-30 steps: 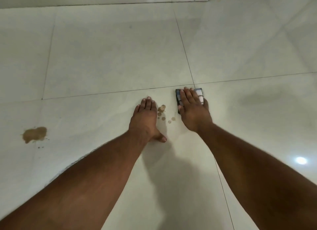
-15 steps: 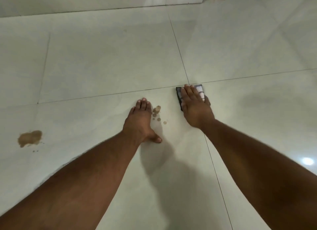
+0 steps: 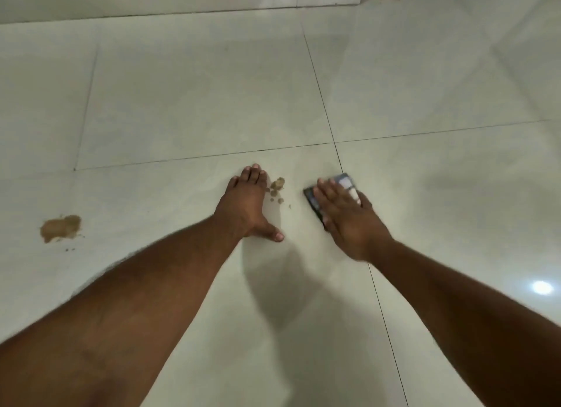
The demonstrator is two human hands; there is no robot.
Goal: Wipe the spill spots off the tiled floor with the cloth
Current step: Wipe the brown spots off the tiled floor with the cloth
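Both forearms are bare from elbow to wrist, no sleeves reaching into view, with fine hair along them. The left hand [image 3: 247, 204] and the right hand [image 3: 349, 221] are ungloved, with short, plain fingernails.

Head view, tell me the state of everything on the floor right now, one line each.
Cloth: flat on the tile, pressed under the right hand.
Right hand: fingers straight, on the cloth.
Left hand: flat on the floor, holding nothing.
Small brown spots: unwiped, between the hands.
Large brown spill: unwiped, far left.
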